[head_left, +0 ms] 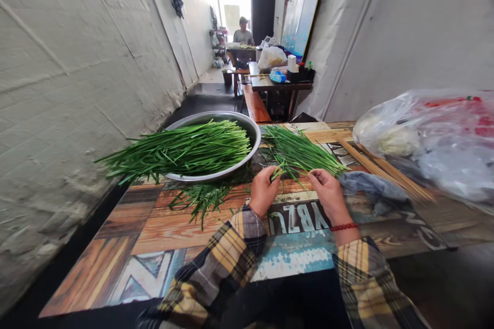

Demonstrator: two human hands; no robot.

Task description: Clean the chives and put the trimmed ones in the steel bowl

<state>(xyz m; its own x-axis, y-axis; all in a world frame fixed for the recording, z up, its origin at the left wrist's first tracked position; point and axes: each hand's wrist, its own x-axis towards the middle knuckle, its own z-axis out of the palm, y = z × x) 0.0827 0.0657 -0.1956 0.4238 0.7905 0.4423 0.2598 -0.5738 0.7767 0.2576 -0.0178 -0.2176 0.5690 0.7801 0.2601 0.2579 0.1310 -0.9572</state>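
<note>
My left hand point(265, 191) is closed around a few green chives, whose ends poke out past the thumb. To its right my right hand point(326, 193), with a red bead bracelet point(345, 226) at the wrist, pinches a thin chive blade between thumb and fingertips. Just beyond both hands a loose bunch of chives point(299, 146) lies on the table. At the left, a metal basin point(252, 150) holds a large heap of chives point(200, 146), the leafy ends hanging over its rim. Scattered leaf scraps point(204, 199) lie in front of the basin.
On the right are a crumpled grey plastic bag point(372, 190), wooden sticks point(380, 167) and a big clear plastic bag point(436, 139). Walls run along both sides. Farther back stand a second table point(266, 81), a bench point(255, 104) and a seated person point(243, 35).
</note>
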